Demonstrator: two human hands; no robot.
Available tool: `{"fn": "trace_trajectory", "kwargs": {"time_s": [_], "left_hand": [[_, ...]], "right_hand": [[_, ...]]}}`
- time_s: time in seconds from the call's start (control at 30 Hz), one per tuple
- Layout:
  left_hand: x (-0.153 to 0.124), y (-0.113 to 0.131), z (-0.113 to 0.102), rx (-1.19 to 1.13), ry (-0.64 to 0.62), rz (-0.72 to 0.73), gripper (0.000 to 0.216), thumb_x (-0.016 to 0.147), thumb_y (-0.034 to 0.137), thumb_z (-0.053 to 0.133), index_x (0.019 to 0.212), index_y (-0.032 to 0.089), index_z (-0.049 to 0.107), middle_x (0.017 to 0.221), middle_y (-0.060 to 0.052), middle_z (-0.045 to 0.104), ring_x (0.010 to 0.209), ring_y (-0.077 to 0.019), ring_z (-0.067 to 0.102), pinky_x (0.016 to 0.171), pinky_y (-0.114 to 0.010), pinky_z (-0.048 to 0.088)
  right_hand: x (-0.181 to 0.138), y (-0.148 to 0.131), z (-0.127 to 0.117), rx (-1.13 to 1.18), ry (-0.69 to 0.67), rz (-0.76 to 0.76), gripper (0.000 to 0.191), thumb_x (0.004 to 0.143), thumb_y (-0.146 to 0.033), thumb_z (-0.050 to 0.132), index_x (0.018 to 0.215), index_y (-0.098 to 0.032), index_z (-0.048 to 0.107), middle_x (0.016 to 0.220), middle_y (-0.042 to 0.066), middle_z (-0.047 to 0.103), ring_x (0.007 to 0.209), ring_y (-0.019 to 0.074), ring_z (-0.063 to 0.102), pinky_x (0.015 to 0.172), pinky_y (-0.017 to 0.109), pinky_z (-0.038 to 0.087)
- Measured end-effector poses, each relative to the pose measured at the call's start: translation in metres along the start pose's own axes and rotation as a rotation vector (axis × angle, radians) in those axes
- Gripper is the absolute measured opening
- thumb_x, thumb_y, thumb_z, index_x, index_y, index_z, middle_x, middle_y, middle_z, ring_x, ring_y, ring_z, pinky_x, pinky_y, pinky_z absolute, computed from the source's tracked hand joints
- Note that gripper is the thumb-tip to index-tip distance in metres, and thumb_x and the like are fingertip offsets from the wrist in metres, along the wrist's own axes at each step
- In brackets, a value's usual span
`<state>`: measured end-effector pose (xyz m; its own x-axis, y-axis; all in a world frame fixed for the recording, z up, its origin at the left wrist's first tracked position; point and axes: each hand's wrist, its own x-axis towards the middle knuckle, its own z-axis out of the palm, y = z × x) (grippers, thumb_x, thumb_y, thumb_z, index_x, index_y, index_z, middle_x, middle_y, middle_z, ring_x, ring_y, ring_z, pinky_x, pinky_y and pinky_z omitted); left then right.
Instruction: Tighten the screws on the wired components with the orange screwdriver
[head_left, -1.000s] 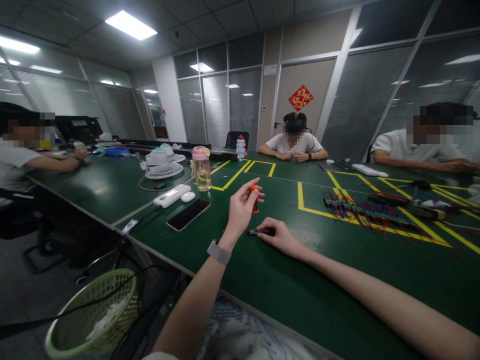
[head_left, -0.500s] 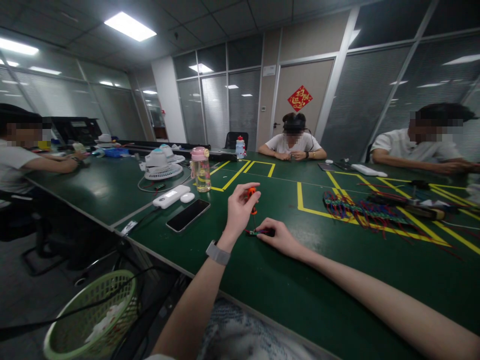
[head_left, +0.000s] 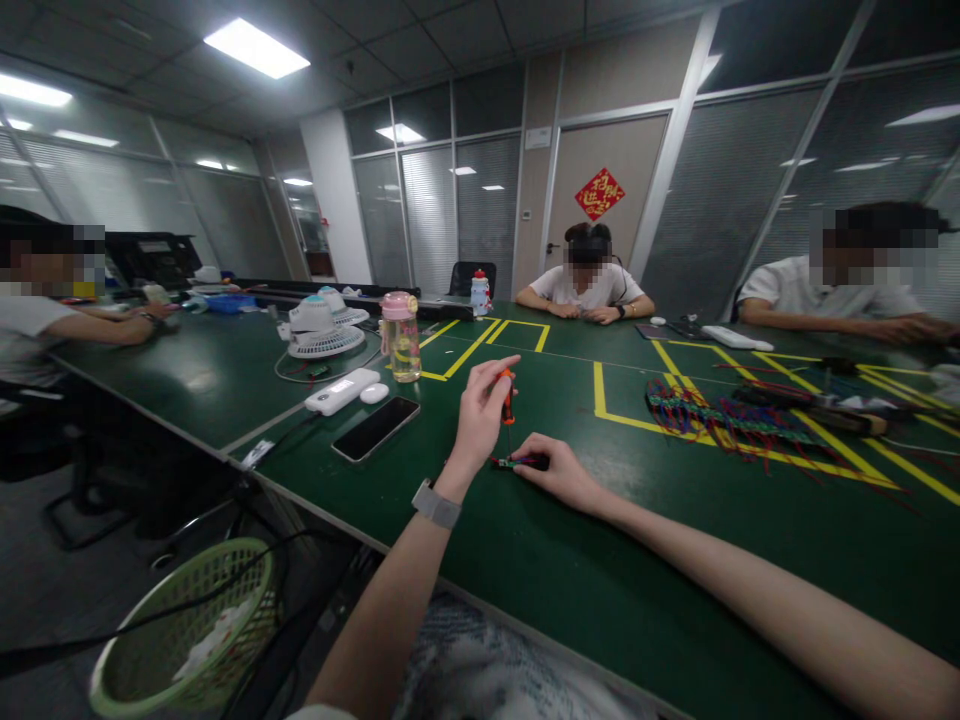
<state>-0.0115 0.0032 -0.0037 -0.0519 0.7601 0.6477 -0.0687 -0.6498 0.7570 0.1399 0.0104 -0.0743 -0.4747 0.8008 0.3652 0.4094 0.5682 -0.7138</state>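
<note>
My left hand (head_left: 480, 415) is closed around a small orange-handled screwdriver (head_left: 508, 396), held upright with its tip pointing down. The tip meets a small dark part with green and red wires (head_left: 514, 463) lying on the green table (head_left: 570, 590). My right hand (head_left: 559, 470) rests on the table and pinches that part from the right, holding it down. A grey watch sits on my left wrist (head_left: 437, 504).
A black phone (head_left: 376, 428), a white device (head_left: 343, 390), a pink-lidded bottle (head_left: 401, 336) and a small fan (head_left: 324, 330) stand to the left. A bundle of coloured wires (head_left: 720, 418) lies at right. Three other people sit around the table. A green basket (head_left: 187, 640) stands on the floor.
The fingers of my left hand have shifted on the screwdriver handle, which has turned slightly. My right hand and the wired part have stayed in place.
</note>
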Motion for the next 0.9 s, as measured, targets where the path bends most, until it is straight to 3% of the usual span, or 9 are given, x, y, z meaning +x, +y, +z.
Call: {"fn": "trace_trajectory", "kwargs": {"time_s": [0.1, 0.2, 0.3, 0.43, 0.53, 0.63, 0.73, 0.8, 0.9], "left_hand": [[-0.0003, 0.0005, 0.0007, -0.123, -0.039, -0.059, 0.034, 0.088, 0.033, 0.050, 0.120, 0.023, 0.056, 0.111, -0.007, 0.059, 0.086, -0.0145, 0.063, 0.076, -0.029, 0.053], [0.0000, 0.0014, -0.0012, 0.040, 0.048, 0.001, 0.032, 0.081, 0.030, 0.061, 0.111, 0.021, 0.061, 0.096, -0.004, 0.060, 0.079, -0.0123, 0.061, 0.072, -0.025, 0.052], [0.0011, 0.0023, -0.0036, 0.198, 0.117, 0.068, 0.024, 0.079, 0.030, 0.064, 0.100, 0.021, 0.068, 0.102, -0.005, 0.057, 0.089, -0.0135, 0.058, 0.076, -0.024, 0.049], [0.0019, 0.0010, -0.0030, -0.031, -0.004, -0.029, 0.032, 0.088, 0.032, 0.048, 0.117, 0.023, 0.059, 0.109, -0.006, 0.059, 0.088, -0.0139, 0.062, 0.074, -0.027, 0.052], [0.0015, 0.0001, -0.0024, 0.012, 0.011, -0.040, 0.031, 0.082, 0.032, 0.059, 0.111, 0.021, 0.062, 0.093, -0.004, 0.062, 0.075, -0.0113, 0.061, 0.068, -0.025, 0.052], [0.0014, -0.0003, -0.0029, 0.125, 0.059, 0.027, 0.023, 0.082, 0.032, 0.060, 0.101, 0.021, 0.067, 0.099, -0.004, 0.060, 0.084, -0.0121, 0.059, 0.074, -0.023, 0.050], [0.0019, -0.0017, -0.0025, 0.012, 0.013, 0.006, 0.029, 0.090, 0.033, 0.046, 0.111, 0.023, 0.063, 0.115, -0.007, 0.057, 0.098, -0.0152, 0.059, 0.079, -0.026, 0.051], [0.0020, -0.0029, -0.0020, -0.066, -0.011, -0.033, 0.032, 0.090, 0.033, 0.046, 0.118, 0.023, 0.058, 0.112, -0.007, 0.059, 0.092, -0.0151, 0.061, 0.076, -0.028, 0.052], [0.0017, -0.0030, -0.0024, 0.048, 0.056, -0.012, 0.032, 0.081, 0.032, 0.060, 0.111, 0.022, 0.062, 0.097, -0.005, 0.061, 0.078, -0.0121, 0.060, 0.069, -0.025, 0.051]], "right_hand": [[-0.0001, -0.0004, -0.0001, -0.001, 0.006, -0.007, 0.013, 0.074, -0.017, 0.062, 0.084, -0.017, 0.070, 0.084, 0.004, 0.063, 0.078, 0.0155, 0.058, 0.073, 0.029, 0.047], [-0.0004, 0.0001, 0.0003, 0.000, 0.011, -0.007, 0.013, 0.074, -0.017, 0.062, 0.084, -0.016, 0.070, 0.084, 0.004, 0.063, 0.078, 0.0156, 0.058, 0.073, 0.029, 0.047], [-0.0003, 0.0016, 0.0010, 0.000, 0.015, -0.005, 0.013, 0.074, -0.017, 0.062, 0.084, -0.016, 0.070, 0.083, 0.004, 0.063, 0.078, 0.0154, 0.059, 0.072, 0.029, 0.047], [-0.0001, 0.0035, 0.0015, 0.002, 0.012, -0.014, 0.012, 0.074, -0.017, 0.063, 0.084, -0.017, 0.070, 0.084, 0.004, 0.063, 0.077, 0.0150, 0.059, 0.072, 0.029, 0.048], [-0.0002, 0.0032, 0.0012, 0.004, 0.013, -0.013, 0.012, 0.074, -0.017, 0.062, 0.084, -0.017, 0.070, 0.084, 0.004, 0.063, 0.077, 0.0151, 0.059, 0.072, 0.029, 0.048], [-0.0002, 0.0024, 0.0010, 0.005, 0.015, -0.008, 0.013, 0.074, -0.016, 0.062, 0.084, -0.016, 0.070, 0.083, 0.004, 0.063, 0.078, 0.0155, 0.059, 0.073, 0.029, 0.048], [0.0000, 0.0030, 0.0012, 0.004, 0.012, -0.008, 0.013, 0.074, -0.016, 0.062, 0.084, -0.016, 0.070, 0.083, 0.004, 0.063, 0.078, 0.0157, 0.059, 0.073, 0.029, 0.048], [0.0001, 0.0038, 0.0016, 0.003, 0.014, -0.008, 0.014, 0.073, -0.017, 0.062, 0.084, -0.016, 0.070, 0.083, 0.004, 0.063, 0.078, 0.0157, 0.059, 0.072, 0.029, 0.048], [-0.0001, 0.0040, 0.0018, 0.002, 0.020, -0.009, 0.014, 0.073, -0.017, 0.063, 0.084, -0.017, 0.071, 0.083, 0.004, 0.063, 0.077, 0.0155, 0.059, 0.072, 0.029, 0.048]]}}
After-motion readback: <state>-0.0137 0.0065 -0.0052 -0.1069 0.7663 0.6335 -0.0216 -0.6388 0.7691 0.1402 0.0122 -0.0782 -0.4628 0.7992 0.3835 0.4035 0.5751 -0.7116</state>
